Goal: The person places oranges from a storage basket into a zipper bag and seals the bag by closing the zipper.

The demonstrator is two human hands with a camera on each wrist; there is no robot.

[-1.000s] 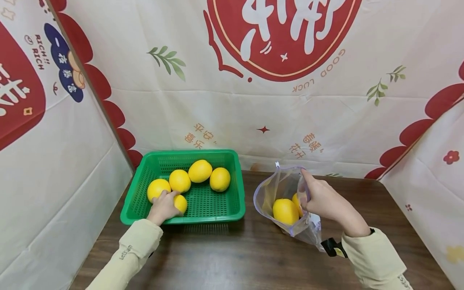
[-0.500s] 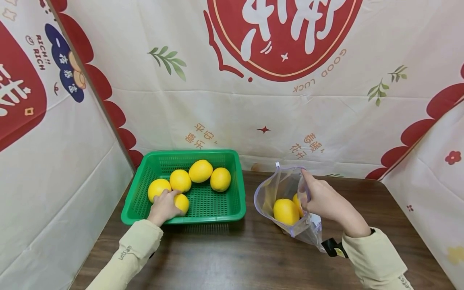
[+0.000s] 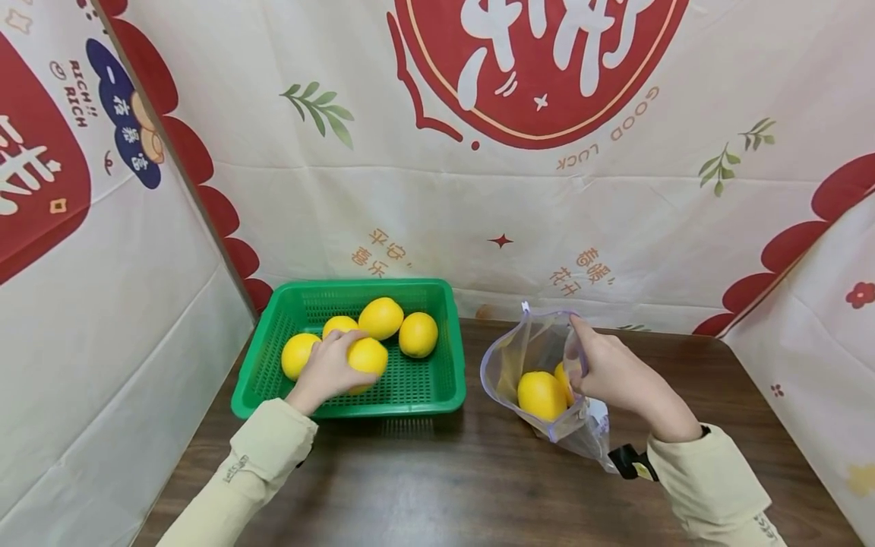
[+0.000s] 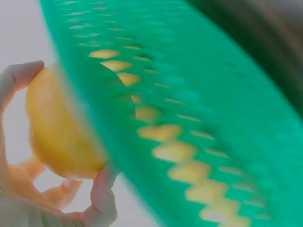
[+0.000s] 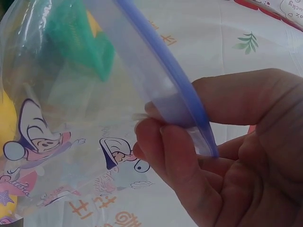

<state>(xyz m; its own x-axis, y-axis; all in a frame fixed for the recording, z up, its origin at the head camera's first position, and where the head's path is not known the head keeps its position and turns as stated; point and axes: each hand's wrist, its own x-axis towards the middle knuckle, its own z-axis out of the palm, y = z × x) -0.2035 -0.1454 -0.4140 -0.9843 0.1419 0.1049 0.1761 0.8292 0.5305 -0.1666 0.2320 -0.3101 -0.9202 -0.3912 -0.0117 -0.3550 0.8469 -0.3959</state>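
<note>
The left arm is angling forward over the near rim of a green perforated plastic basket (image 3: 349, 413), its hand (image 3: 330, 370) gripping a round yellow fruit (image 3: 368, 355) between thumb and fingers, inside the basket. The right hand (image 3: 618, 380) is pinching the purple-edged mouth of a clear plastic bag (image 3: 503, 366).

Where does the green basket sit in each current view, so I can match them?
Head: the green basket is left of centre, lower half.
Left wrist: large and blurred, sweeping from upper left to lower right.
Right wrist: upper left, seen through the clear bag.
Shared landmark: yellow fruit.
</note>
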